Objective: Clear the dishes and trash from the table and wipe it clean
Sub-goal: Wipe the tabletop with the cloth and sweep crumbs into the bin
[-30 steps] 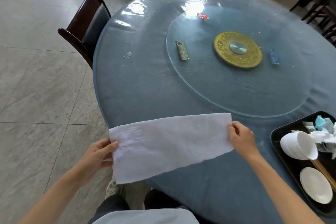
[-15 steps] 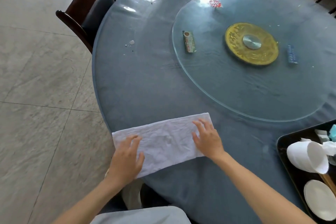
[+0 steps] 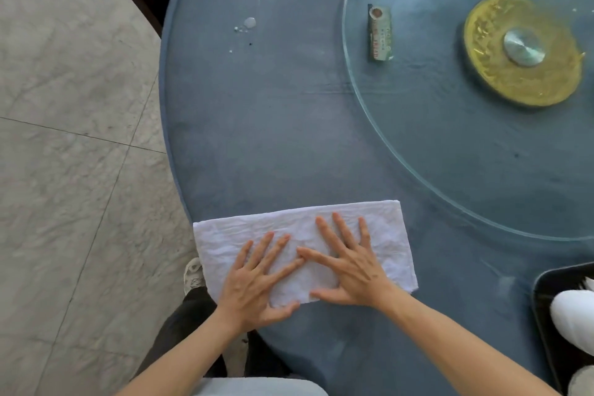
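Hands flat on the white folded cotton cloth [image 3: 302,247], both of mine: left hand [image 3: 257,283] and right hand [image 3: 350,264] pressing down with fingers spread wide and straight, index fingertips touching in the middle, holding nothing. Cloth lies at the near edge of the round blue-grey covered table [image 3: 273,122], its left end slightly overhanging the rim.

Progress, my read: clearing mostly done, wiping not yet begun. Black rectangular tray [image 3: 543,305] sits at the right edge with a white cup [image 3: 575,318] lying in it, so dishes seem collected but the tray is not yet carried off.

Left to do: small spill of clear droplets [image 3: 247,24] on the far-left part of the cover; green-and-brown paper packet [image 3: 380,33] lying on the round glass turntable [image 3: 418,151], near its left rim; a red scrap at the top edge of frame, too cropped to identify. Gold disc hub [image 3: 520,51] at the turntable's centre looks like a fixture, not trash.
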`<state>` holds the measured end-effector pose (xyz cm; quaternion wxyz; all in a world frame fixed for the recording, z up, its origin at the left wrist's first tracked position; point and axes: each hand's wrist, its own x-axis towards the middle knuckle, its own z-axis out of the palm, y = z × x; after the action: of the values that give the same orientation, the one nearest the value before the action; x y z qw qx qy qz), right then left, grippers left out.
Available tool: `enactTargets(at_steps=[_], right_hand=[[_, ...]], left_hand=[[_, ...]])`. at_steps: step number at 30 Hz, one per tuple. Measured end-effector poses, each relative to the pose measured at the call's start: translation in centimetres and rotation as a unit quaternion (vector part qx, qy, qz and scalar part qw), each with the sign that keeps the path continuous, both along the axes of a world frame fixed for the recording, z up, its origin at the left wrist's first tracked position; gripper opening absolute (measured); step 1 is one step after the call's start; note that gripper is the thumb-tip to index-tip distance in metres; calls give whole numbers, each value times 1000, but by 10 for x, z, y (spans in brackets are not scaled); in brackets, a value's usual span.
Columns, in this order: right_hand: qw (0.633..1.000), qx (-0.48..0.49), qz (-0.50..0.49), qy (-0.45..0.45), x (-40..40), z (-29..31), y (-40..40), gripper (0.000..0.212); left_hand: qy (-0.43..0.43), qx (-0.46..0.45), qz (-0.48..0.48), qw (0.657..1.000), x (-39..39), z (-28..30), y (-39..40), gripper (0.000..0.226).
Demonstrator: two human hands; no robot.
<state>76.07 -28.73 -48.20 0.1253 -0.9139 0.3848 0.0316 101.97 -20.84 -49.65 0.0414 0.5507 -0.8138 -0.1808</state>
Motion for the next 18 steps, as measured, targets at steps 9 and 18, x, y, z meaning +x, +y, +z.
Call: enactTargets(at_steps=[9, 18], right_hand=[[999, -35, -32, -22, 26, -12, -49, 82], [997, -41, -66, -11, 78, -10, -135, 79]], left_hand=[[3, -49, -19, 999, 35, -3, -61, 80], [-5, -88, -45, 995, 90, 1, -164, 76]])
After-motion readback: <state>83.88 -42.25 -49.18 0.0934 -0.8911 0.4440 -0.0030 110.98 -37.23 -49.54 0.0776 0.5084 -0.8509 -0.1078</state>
